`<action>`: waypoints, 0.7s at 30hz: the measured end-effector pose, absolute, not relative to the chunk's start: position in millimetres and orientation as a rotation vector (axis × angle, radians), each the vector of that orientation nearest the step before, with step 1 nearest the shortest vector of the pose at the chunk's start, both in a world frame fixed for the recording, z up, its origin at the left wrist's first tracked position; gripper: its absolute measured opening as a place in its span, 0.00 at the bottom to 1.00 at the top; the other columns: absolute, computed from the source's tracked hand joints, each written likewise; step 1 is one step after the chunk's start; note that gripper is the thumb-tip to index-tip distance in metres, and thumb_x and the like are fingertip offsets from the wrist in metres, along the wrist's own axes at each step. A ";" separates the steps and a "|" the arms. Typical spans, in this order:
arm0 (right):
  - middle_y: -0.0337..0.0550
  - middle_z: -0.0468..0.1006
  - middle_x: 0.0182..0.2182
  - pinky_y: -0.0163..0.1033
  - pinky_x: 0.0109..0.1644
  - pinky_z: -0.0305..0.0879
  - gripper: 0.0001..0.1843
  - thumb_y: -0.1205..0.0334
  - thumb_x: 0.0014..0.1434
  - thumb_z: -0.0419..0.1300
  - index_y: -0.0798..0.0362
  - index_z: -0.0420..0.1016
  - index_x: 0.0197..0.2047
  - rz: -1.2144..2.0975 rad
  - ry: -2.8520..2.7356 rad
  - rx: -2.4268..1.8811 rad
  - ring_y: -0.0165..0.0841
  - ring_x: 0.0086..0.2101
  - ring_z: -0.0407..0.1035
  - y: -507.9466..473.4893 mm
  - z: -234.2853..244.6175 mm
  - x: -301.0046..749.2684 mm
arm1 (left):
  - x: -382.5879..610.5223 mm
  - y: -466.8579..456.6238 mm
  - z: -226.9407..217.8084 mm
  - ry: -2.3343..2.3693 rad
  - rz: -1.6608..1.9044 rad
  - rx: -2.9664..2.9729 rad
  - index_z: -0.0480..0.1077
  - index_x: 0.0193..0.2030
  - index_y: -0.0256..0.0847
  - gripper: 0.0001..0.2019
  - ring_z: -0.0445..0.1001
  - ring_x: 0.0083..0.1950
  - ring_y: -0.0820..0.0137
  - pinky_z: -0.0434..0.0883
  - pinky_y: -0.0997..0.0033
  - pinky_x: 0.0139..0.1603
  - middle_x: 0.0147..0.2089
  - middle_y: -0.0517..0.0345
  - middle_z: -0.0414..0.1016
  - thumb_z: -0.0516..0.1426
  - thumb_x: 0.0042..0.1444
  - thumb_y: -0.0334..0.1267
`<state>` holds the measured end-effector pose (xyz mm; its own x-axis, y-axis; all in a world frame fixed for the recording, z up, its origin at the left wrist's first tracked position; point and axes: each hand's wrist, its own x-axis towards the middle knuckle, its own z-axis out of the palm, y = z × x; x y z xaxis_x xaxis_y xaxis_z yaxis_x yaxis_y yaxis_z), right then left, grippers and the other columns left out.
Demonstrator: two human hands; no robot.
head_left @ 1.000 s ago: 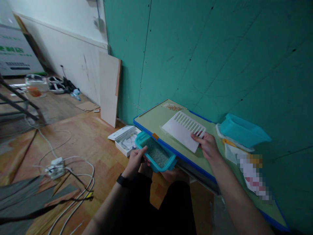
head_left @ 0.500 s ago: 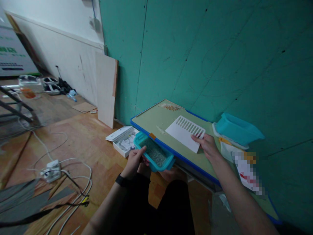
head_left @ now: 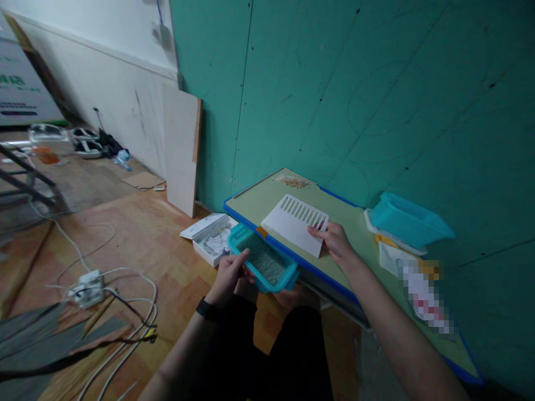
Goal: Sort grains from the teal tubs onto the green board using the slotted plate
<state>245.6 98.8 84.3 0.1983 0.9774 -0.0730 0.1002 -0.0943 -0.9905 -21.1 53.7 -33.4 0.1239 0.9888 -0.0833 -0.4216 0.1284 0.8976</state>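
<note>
My left hand (head_left: 229,274) grips the near-left rim of a teal plastic tub (head_left: 292,274), thumb on top. The tub holds grey-green granules and sits just under the front edge of a folding table (head_left: 249,201). In my right hand (head_left: 337,240) is a white slotted scraper (head_left: 292,225), pinched at its right side by the slots. The scraper leans low over the tabletop, its solid edge by the table's blue front edge above the tub. A thin line of pale crumbs lies along that edge. A small heap of tan grains (head_left: 296,182) lies at the table's far corner.
On the table's right side stand an angular teal container (head_left: 407,220) and a partly blurred packet (head_left: 424,295). An open white box (head_left: 211,245) with cables sits on the floor left of the tub. A power strip (head_left: 87,289) with loose cords lies further left.
My right hand has drawn the scraper left across the tabletop to the front edge. The pale crumbs have shifted with it. My left hand and the tub stay in place.
</note>
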 end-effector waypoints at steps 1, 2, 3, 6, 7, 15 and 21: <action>0.43 0.82 0.26 0.40 0.31 0.69 0.25 0.50 0.28 0.79 0.54 0.78 0.28 1.076 -1.098 -1.434 0.38 0.26 0.74 97.9 84.6 243.5 | -21.4 53.5 -33.2 0.859 1.234 0.853 0.70 0.11 0.39 0.29 0.72 0.14 0.69 0.68 0.74 0.16 0.13 0.53 0.73 0.65 0.48 0.61; 0.43 0.82 0.26 0.40 0.31 0.69 0.25 0.50 0.28 0.79 0.54 0.78 0.27 1.081 -1.096 -1.434 0.38 0.26 0.74 97.2 84.9 241.4 | -21.7 53.4 -33.1 0.859 1.232 0.853 0.70 0.11 0.39 0.29 0.72 0.14 0.69 0.68 0.74 0.16 0.13 0.53 0.73 0.64 0.48 0.61; 0.43 0.82 0.25 0.41 0.31 0.69 0.25 0.50 0.28 0.79 0.54 0.77 0.27 1.087 -1.097 -1.436 0.38 0.26 0.74 96.4 85.2 239.4 | -22.0 53.4 -33.1 0.859 1.231 0.853 0.70 0.12 0.39 0.29 0.72 0.14 0.69 0.69 0.73 0.16 0.13 0.53 0.73 0.64 0.48 0.61; 0.43 0.82 0.26 0.41 0.31 0.68 0.25 0.49 0.29 0.79 0.54 0.78 0.27 1.110 -1.106 -1.432 0.38 0.26 0.74 93.7 85.1 234.1 | -22.3 53.3 -33.0 0.858 1.233 0.852 0.70 0.12 0.39 0.29 0.72 0.14 0.69 0.69 0.73 0.16 0.13 0.54 0.72 0.64 0.49 0.61; 0.43 0.82 0.26 0.41 0.31 0.68 0.25 0.49 0.29 0.79 0.54 0.78 0.27 1.114 -1.107 -1.426 0.38 0.26 0.74 92.5 84.8 232.7 | -22.3 53.3 -33.1 0.862 1.234 0.852 0.70 0.12 0.39 0.29 0.72 0.14 0.69 0.69 0.73 0.16 0.13 0.54 0.72 0.64 0.49 0.61; 0.43 0.82 0.28 0.41 0.33 0.69 0.24 0.47 0.33 0.78 0.53 0.77 0.29 1.081 -1.130 -1.373 0.39 0.29 0.75 82.5 83.6 231.0 | -22.7 54.8 -37.6 0.857 1.241 0.843 0.70 0.12 0.39 0.28 0.71 0.14 0.70 0.69 0.73 0.16 0.14 0.53 0.73 0.64 0.49 0.60; 0.43 0.83 0.29 0.42 0.36 0.70 0.25 0.49 0.32 0.78 0.53 0.79 0.31 0.943 -1.061 -1.356 0.39 0.30 0.75 86.0 89.5 237.9 | -22.7 54.4 -37.2 0.837 1.252 0.823 0.71 0.12 0.39 0.28 0.72 0.14 0.70 0.69 0.74 0.16 0.14 0.53 0.74 0.65 0.49 0.59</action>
